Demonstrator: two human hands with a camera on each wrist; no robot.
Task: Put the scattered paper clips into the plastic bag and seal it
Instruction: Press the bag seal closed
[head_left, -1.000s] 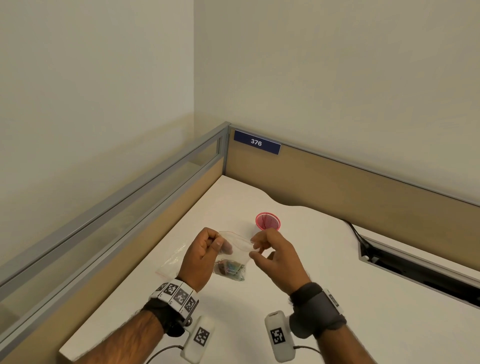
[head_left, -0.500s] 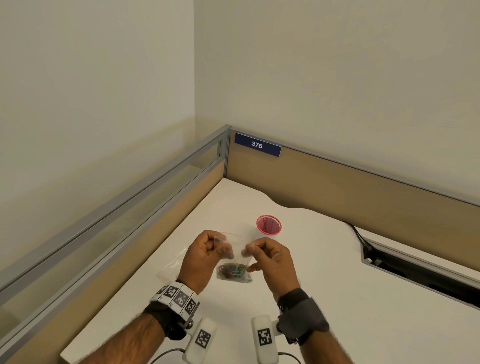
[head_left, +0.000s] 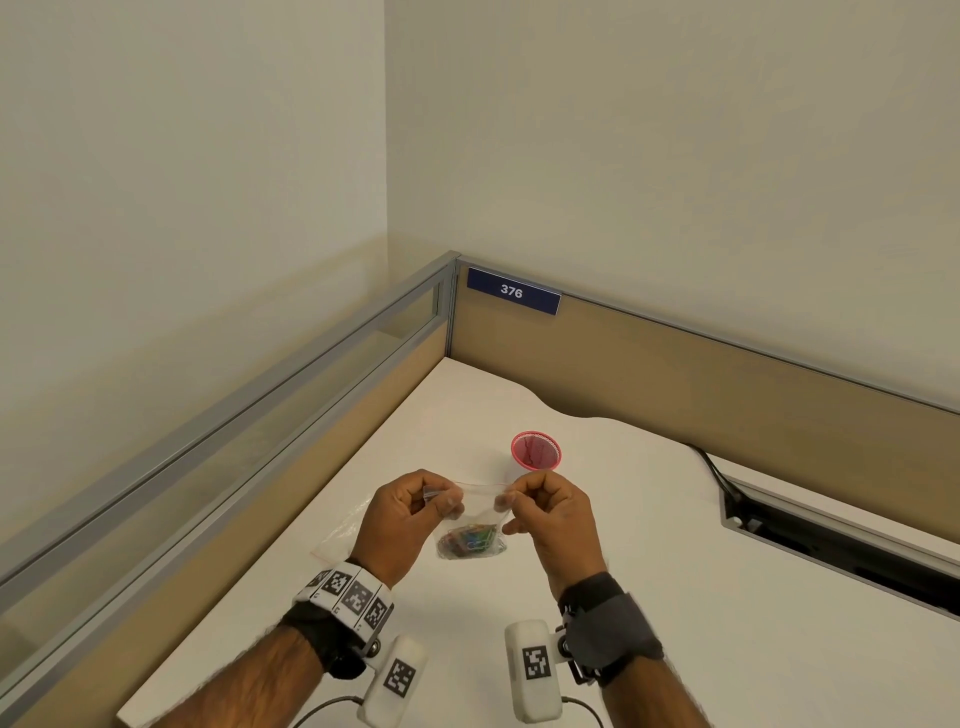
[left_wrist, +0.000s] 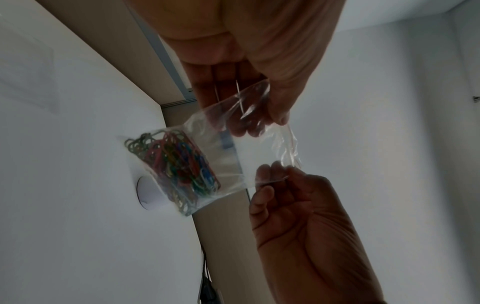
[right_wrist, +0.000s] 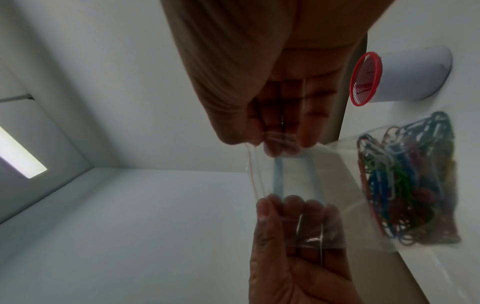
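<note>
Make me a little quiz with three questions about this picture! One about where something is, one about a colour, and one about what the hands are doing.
1. Where are the paper clips?
A. Spread over the desk
B. At the bottom of the plastic bag
C. In the cup

2. What colour is the rim of the cup?
A. Red
B. Blue
C. Yellow

3. What are the two hands doing?
A. Lying flat on the desk
B. Both pinching the top of the bag
C. One holds the bag, the other holds the cup

Answers:
1. B: the paper clips are bunched in the bottom of the plastic bag, which hangs above the desk.
2. A: the cup has a red rim and stands behind the hands.
3. B: the left hand and the right hand each pinch a top corner of the bag.
</note>
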